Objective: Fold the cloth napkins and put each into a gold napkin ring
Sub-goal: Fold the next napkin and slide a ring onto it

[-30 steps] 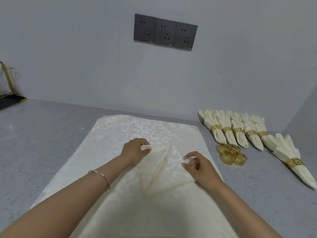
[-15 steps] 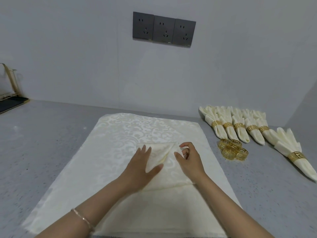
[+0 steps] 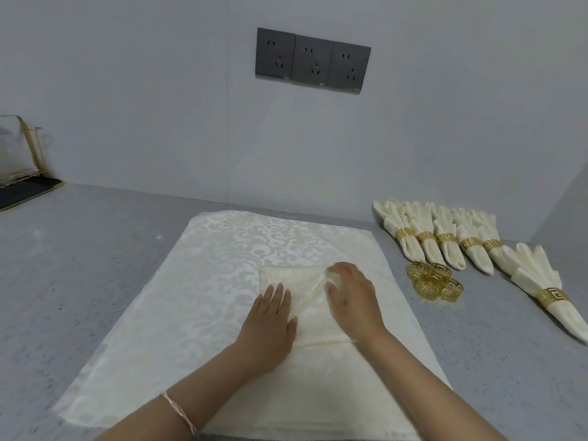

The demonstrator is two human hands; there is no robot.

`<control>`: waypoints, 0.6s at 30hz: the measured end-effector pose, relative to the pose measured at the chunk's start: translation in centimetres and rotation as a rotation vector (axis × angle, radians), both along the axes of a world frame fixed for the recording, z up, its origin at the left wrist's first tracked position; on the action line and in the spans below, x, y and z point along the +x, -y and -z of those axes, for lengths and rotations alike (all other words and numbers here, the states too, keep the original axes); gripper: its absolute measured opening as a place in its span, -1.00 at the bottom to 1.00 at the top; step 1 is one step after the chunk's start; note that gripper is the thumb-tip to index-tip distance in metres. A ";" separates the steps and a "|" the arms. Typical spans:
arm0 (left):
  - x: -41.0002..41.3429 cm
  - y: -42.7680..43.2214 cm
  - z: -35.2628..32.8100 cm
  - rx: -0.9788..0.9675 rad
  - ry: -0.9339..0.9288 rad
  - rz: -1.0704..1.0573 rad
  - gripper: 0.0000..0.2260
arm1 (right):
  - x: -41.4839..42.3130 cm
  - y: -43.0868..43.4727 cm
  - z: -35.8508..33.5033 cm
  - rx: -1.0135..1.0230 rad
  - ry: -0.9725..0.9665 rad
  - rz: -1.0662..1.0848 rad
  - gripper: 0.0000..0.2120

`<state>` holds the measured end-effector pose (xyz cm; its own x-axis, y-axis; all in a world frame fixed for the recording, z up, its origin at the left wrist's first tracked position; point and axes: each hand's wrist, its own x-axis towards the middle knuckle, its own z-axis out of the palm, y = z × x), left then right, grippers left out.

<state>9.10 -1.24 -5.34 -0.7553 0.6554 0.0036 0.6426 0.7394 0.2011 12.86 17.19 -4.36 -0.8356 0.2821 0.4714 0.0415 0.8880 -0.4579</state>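
Grey paint is seen on the wall [image 3: 159,106] that fills the view from nine to three o'clock, and a grey speckled bench [image 3: 79,265] is met below it. The bench's middle is covered by a large cream damask cloth [image 3: 197,297], spread flat from the centre down to six o'clock. Five finished napkins [image 3: 445,240], each bound by a gold ring, are laid side by side at two o'clock, just beside the cloth's far right corner. A sixth finished napkin [image 3: 541,281] is set a little apart from them at three o'clock. Three dark sockets [image 3: 313,60] are mounted in a strip on the wall at twelve o'clock. A wire rack [image 3: 19,154] over a dark tray [image 3: 25,192] is cut off by the frame at nine o'clock. The half-folded napkin [image 3: 286,278] is found on the cloth just right of centre, squared at its far edge and crossed by a diagonal flap. The left hand [image 3: 269,326] is laid flat on the napkin's left half, fingers straight and released, pressing it down. The right hand [image 3: 353,300] is placed palm down over the flap's far right corner, fingers slightly bent; whether the flap's edge is pinched cannot be told. A small heap of loose gold napkin rings [image 3: 434,281] is gathered on the bench between the cloth and the finished row, touching one another. A thin bracelet [image 3: 179,412] is worn on the left wrist at seven o'clock.
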 end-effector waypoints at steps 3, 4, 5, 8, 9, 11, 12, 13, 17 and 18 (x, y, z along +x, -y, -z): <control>-0.1 -0.1 0.4 0.002 -0.008 0.003 -0.49 | 0.7 1.0 -0.1 0.173 0.251 -0.348 -0.63; -0.2 0.0 0.5 0.003 -0.015 0.002 -0.49 | 0.9 1.2 0.0 0.168 0.348 -0.413 -0.61; -0.2 0.0 0.7 0.010 -0.020 0.002 -0.49 | 1.0 1.3 0.1 0.150 0.426 -0.449 -0.59; -0.1 0.0 1.1 0.053 -0.023 -0.005 -0.50 | 0.9 1.1 0.1 0.147 0.539 -0.451 -0.54; -0.1 0.1 1.2 0.063 -0.035 -0.007 -0.48 | 0.5 1.0 0.1 0.174 0.565 -0.431 -0.52; -0.1 0.1 1.4 0.100 -0.063 -0.003 -0.33 | -0.3 0.4 0.3 0.238 0.596 -0.370 -0.49; -0.1 0.1 1.4 0.111 -0.063 0.002 -0.24 | -0.7 0.0 0.2 0.255 0.606 -0.337 -0.49; -0.1 0.1 1.6 0.120 -0.058 0.001 -0.20 | -1.2 -0.4 0.3 0.261 0.610 -0.306 -0.48; -0.2 0.1 1.6 0.155 -0.051 -0.005 -0.21 | -2.4 -1.8 0.3 0.238 0.624 -0.241 -0.48; -0.2 0.1 1.6 0.154 -0.049 -0.006 -0.22 | -2.6 -2.1 0.2 0.233 0.633 -0.234 -0.49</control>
